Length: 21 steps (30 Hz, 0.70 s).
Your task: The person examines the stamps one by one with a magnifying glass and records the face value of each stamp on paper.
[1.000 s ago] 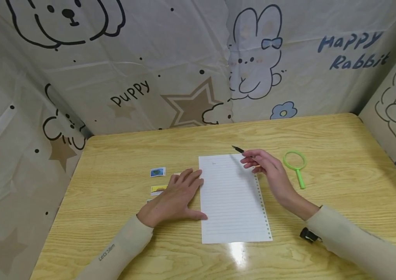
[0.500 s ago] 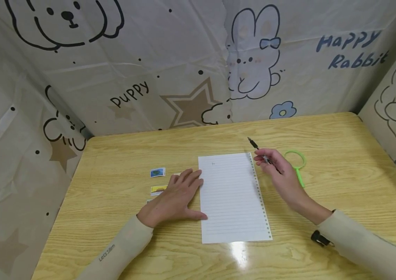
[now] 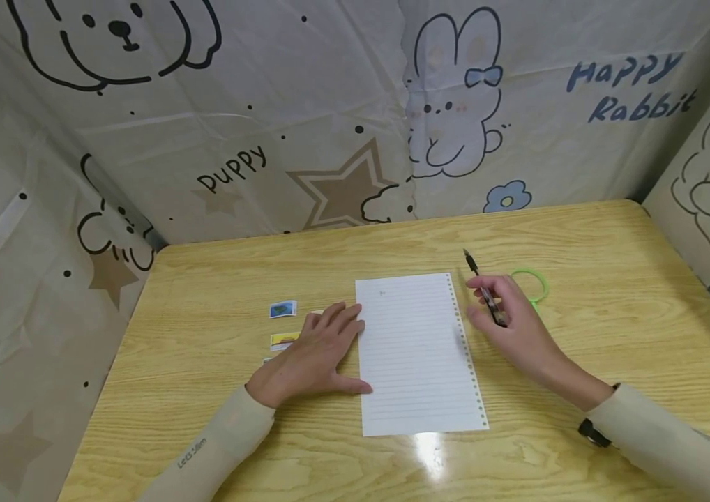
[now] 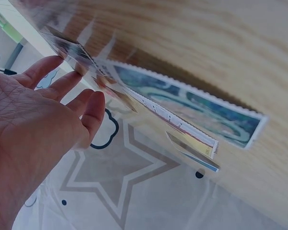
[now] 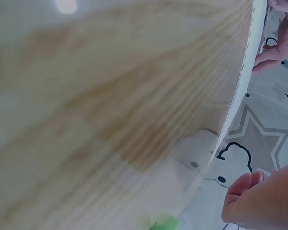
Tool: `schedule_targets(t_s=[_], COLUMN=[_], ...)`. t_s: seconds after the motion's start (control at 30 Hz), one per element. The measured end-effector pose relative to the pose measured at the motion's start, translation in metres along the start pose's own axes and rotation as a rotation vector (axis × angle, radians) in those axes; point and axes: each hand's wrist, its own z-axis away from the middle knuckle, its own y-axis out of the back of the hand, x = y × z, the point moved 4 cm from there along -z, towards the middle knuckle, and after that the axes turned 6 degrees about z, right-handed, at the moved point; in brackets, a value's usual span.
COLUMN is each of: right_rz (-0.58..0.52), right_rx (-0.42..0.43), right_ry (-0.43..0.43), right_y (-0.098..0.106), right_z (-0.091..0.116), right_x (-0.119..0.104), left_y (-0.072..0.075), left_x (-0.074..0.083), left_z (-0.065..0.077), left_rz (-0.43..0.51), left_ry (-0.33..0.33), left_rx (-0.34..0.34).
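Note:
A ruled sheet of loose-leaf paper (image 3: 418,362) lies on the table, with a small mark near its top left. My left hand (image 3: 311,355) has its fingers spread, its fingertips and thumb resting at the sheet's left edge. My right hand (image 3: 518,331) holds a black pen (image 3: 471,263) just right of the sheet, its tip pointing away from me. Postage stamps lie left of the paper: a blue one (image 3: 282,309), a yellow one (image 3: 282,341), and others partly hidden by the left hand. The left wrist view shows a green stamp (image 4: 182,105) up close.
A green magnifying glass (image 3: 545,282) lies beyond my right hand, its handle mostly covered by that hand. The wooden table (image 3: 217,279) meets a printed cloth (image 3: 330,104) at the back and sides. Light glares on the table below the sheet.
My right hand has drawn back to the right, off the sheet's upper right corner, with the pen turning more upright in view. It now covers the magnifying glass's handle. My left hand stays put.

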Motion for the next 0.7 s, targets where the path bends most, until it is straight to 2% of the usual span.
schedule_targets(t_s=[0.17,0.37,0.7], right_rz=[0.069,0.145,0.19], right_rx=[-0.046,-0.09,-0.125], right_ry=[-0.014,0.009,0.02], right_y=[0.003,0.004,0.004], right_z=[0.004,0.009,0.015], right_x=[0.002,0.008,0.017], left_y=[0.0,-0.001,-0.001], left_x=[0.0,-0.001,-0.001], left_z=[0.0,-0.001,-0.001], left_rz=[-0.006,-0.006,-0.011], left_ry=[-0.005,-0.007,-0.009], left_rx=[0.001,-0.004,-0.002])
